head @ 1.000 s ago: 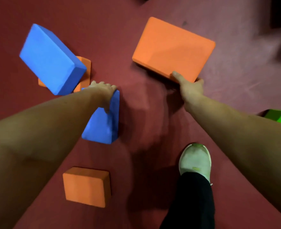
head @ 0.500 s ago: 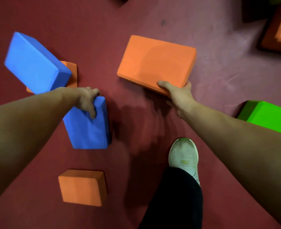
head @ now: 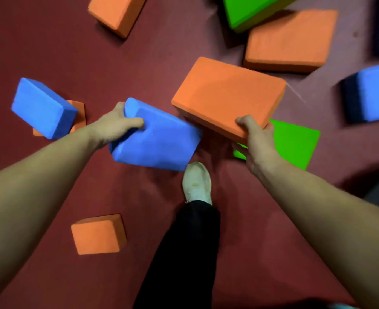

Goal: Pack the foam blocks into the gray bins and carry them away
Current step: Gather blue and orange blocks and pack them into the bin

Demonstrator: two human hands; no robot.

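Here, a blue foam block (head: 157, 141) is being gripped at its left end by the left hand (head: 117, 126), with the thumb curled over its top face. It is being held just over the toe of a white shoe (head: 196, 182). A large orange foam block (head: 226, 97) is being clasped at its near edge by the right hand (head: 257, 139), and a green block (head: 295, 141) is being partly hidden beneath it. A small orange block (head: 98, 234) is being seen on the red floor (head: 50, 52) near the left forearm

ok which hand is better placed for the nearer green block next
Right, probably: the right hand is right by the green block, while the left hand is farther off. Both are full, though, holding the orange block and blue block.
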